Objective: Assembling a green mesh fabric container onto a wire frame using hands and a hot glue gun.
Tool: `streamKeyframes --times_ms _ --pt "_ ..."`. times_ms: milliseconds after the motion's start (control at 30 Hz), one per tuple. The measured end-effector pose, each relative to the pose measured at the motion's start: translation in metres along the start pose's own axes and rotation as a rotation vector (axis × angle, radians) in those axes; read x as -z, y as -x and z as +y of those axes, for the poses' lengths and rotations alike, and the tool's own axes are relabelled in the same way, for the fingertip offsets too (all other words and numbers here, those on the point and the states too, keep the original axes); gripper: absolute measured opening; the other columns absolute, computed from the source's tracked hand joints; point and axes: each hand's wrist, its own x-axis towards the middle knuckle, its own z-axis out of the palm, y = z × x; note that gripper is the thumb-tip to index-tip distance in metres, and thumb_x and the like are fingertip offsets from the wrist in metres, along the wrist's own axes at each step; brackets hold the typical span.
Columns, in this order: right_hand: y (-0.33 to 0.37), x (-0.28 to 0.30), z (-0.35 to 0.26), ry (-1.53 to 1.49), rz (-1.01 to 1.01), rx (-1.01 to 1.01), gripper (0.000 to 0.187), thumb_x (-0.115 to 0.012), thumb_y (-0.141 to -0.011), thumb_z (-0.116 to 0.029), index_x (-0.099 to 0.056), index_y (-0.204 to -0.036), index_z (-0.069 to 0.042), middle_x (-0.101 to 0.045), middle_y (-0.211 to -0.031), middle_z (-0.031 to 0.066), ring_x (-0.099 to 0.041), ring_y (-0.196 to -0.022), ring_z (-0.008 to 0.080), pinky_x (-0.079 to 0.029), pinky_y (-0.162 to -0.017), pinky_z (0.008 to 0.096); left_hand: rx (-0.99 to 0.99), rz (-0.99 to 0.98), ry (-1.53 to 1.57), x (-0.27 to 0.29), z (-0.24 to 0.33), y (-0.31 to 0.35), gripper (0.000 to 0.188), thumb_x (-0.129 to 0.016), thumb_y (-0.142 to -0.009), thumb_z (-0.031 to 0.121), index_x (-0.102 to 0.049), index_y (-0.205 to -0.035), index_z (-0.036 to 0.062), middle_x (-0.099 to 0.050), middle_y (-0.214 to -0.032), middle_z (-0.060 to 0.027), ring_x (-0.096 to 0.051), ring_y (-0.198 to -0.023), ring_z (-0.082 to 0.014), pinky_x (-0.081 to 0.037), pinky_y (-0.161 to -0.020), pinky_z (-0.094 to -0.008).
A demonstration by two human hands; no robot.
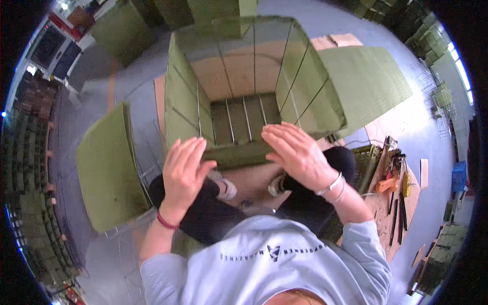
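Observation:
A large open-topped box (183,96) of green fabric panels on wire mesh stands on the floor in front of me. Its near wall (239,154) lies under both my hands. My left hand (184,170) rests flat on the near wall's left corner, fingers spread and pointing up. My right hand (297,152) presses palm-down on the wall's right part, fingers pointing left. Neither hand grips anything. Wire bars (244,119) show on the box's inside floor.
A loose green panel (107,170) lies at my left, another flap (366,81) folds out at the right. Hand tools with an orange handle (386,184) lie on a brown board at the right. Stacks of green panels line the left edge and far right.

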Motion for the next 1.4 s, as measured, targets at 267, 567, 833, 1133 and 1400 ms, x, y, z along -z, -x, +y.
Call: streamKeyframes --times_ms 267,567,833,1133,1400 --pt "-0.021 -0.022 0.004 -0.081 -0.094 0.006 0.021 -0.066 -0.079 -0.012 -0.055 -0.093 -0.002 -0.06 -0.078 0.0114 -0.062 -0.075 0.0311 -0.049 -0.065 0.039 0.029 -0.107 0.183 0.002 -0.009 -0.007 0.04 -0.076 -0.071 0.01 -0.063 -0.107 -0.0011 -0.064 -0.102 -0.01 -0.062 -0.093 -0.0259 -0.052 -0.08 -0.0345" --pt "-0.026 -0.02 0.016 -0.022 -0.436 -0.212 0.021 -0.069 -0.081 -0.021 -0.063 -0.091 -0.003 -0.063 -0.073 0.0166 -0.063 -0.073 0.0357 -0.048 -0.063 0.043 0.082 -0.323 0.345 0.007 -0.036 -0.015 0.036 -0.077 -0.067 0.007 -0.064 -0.1 0.0006 -0.058 -0.089 -0.0115 -0.06 -0.086 -0.0283 -0.049 -0.075 -0.0363" --pt "-0.026 -0.015 0.024 -0.003 -0.348 -0.203 0.029 -0.07 -0.08 -0.032 -0.061 -0.079 -0.005 -0.059 -0.063 0.0171 -0.062 -0.068 0.0368 -0.049 -0.061 0.0429 0.12 -0.398 0.34 0.008 -0.029 -0.03 0.023 -0.074 -0.07 0.007 -0.064 -0.09 -0.0015 -0.058 -0.087 -0.0138 -0.06 -0.082 -0.0317 -0.048 -0.072 -0.0382" --pt "-0.024 0.005 0.029 0.01 -0.444 -0.193 0.047 -0.071 -0.077 -0.044 -0.063 -0.1 -0.004 -0.061 -0.065 0.0172 -0.063 -0.067 0.0378 -0.05 -0.063 0.0438 0.411 -0.422 0.314 0.031 -0.03 -0.029 0.063 -0.076 -0.072 0.028 -0.056 -0.126 0.0014 -0.063 -0.115 -0.0177 -0.061 -0.103 -0.0345 -0.05 -0.089 -0.0408" --pt "-0.019 0.06 0.085 -0.068 -0.287 -0.338 0.041 -0.074 -0.079 -0.028 -0.066 -0.109 -0.002 -0.069 -0.099 0.0155 -0.066 -0.09 0.0306 -0.051 -0.081 0.0389 0.225 -0.127 0.232 0.025 -0.056 0.017 0.025 -0.078 -0.071 0.012 -0.067 -0.091 0.0003 -0.061 -0.12 -0.0176 -0.061 -0.107 -0.0317 -0.051 -0.088 -0.0421"
